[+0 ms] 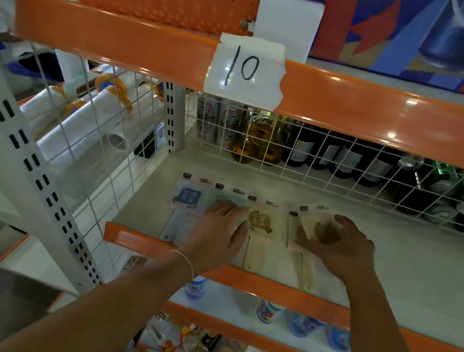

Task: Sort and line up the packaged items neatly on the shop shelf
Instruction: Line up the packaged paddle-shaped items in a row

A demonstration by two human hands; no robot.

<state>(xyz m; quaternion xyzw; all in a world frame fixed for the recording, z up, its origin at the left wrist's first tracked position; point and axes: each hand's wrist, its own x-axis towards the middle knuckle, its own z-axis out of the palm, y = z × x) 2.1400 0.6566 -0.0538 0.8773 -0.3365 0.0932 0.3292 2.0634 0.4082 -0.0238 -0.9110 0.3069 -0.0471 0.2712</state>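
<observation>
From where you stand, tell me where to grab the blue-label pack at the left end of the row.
Take the blue-label pack by its white handle, coming from the front edge of the shelf. The handle points toward you and lies bare, while the left hand rests on the neighbouring pack, probably crowding the blue one's right edge.

Packets (260, 220) side by side on shelf (394, 264), bottles (321, 150) behind.

Bright glare on orange rail (388, 116), soft blur, bowed edges

Left hand (224, 220) laid flat on green packet (226, 202); tilted brown packet (319, 227) gripped by right hand (344, 247) on shelf (409, 267).
</observation>
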